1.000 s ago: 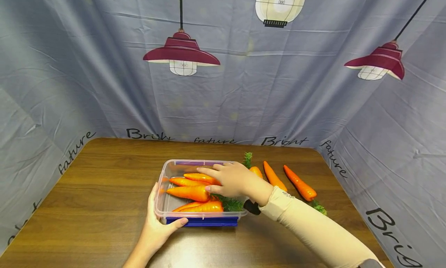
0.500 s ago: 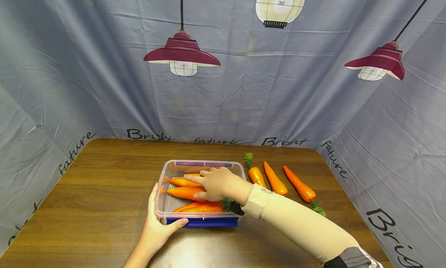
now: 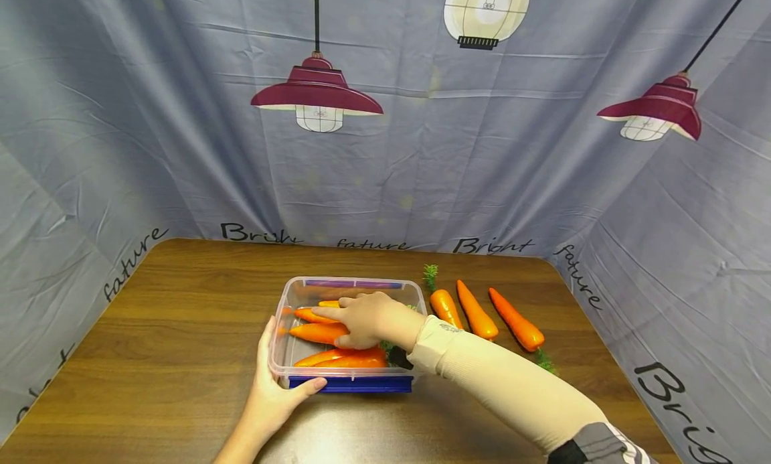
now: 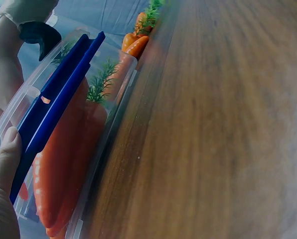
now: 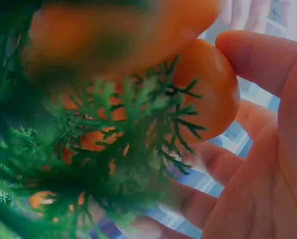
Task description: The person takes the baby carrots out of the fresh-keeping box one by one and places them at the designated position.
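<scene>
A clear plastic container with blue side clips stands on the table, holding several orange carrots with green tops. My left hand grips its near left corner, thumb over the front clip and fingers along the left wall. My right hand reaches inside from the right, with thumb and fingers around a thick carrot whose tip points left. In the right wrist view the thumb presses the rounded end of a carrot, behind blurred green leaves. Through the container wall, the left wrist view shows carrots lying lengthwise.
Right of the container lie three more carrots on the wooden table: one near the wall with its top pointing back, a middle one, and one farthest right. A grey-blue curtain closes off the back and sides.
My right hand has moved left and slightly down over the carrots inside the container. The front carrots have shifted slightly left. My left hand stays on the corner.
</scene>
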`<state>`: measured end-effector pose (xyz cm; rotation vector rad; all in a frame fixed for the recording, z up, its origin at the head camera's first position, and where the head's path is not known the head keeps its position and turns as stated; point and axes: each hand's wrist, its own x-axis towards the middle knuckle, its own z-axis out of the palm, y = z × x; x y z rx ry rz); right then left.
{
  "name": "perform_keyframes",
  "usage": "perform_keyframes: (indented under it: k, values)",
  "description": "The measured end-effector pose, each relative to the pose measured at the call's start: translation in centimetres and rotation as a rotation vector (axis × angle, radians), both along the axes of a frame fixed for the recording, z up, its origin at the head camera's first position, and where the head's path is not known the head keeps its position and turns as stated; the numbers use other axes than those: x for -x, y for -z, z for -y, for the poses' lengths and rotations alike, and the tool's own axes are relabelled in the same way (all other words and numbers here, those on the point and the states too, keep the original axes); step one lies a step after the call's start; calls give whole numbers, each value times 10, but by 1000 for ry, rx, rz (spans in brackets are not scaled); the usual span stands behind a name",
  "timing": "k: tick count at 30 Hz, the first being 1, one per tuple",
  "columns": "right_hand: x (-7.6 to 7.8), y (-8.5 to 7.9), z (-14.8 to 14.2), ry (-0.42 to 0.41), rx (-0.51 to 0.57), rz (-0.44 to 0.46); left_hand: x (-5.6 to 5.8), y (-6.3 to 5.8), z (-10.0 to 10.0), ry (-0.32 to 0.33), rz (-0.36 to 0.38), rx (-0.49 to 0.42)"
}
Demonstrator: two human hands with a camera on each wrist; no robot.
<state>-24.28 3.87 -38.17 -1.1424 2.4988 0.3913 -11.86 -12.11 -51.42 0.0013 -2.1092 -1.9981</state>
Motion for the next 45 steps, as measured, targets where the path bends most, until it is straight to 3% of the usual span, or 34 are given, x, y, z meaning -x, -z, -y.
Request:
perform_keyframes:
  k: [8,15,28,45]
  values:
    - [2,3,3,-62,54,36,0,0,0,9,-10,-17]
    - [2,4,10,-68,33,74,1,0,0,12,-18,-24]
    - [9,9,17,-142,42,-56,1,-1,-1,11,-15,-33]
    - [14,11,34,-85,9,-24,0,-3,0,24,6,-24]
